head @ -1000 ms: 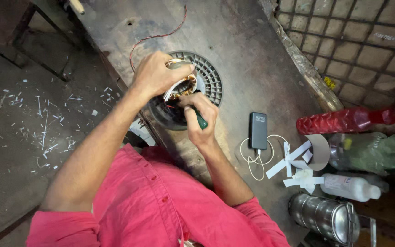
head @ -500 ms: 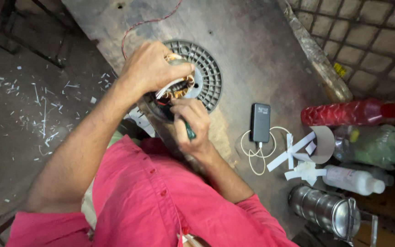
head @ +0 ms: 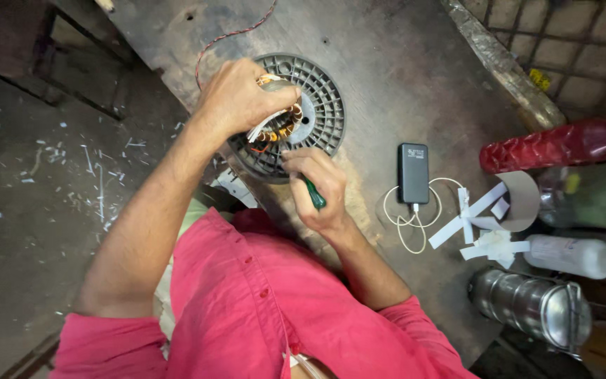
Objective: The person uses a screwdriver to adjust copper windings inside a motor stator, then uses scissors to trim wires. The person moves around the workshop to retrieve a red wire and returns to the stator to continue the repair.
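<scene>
Fingers (head: pixel 247 91) still grip coil (head: pixel 282 126); right hand (head: pixel 320 186) lower, holding tool (head: pixel 313 195).

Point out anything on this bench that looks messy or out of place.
White paper strips lie scattered beside the tape roll, and pale shavings litter the floor on the left. The bench top is worn and stained.

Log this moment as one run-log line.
left hand: grips copper-wound stator | right hand: holds green-handled tool at windings | under: grey round grille | bench: power bank
</scene>
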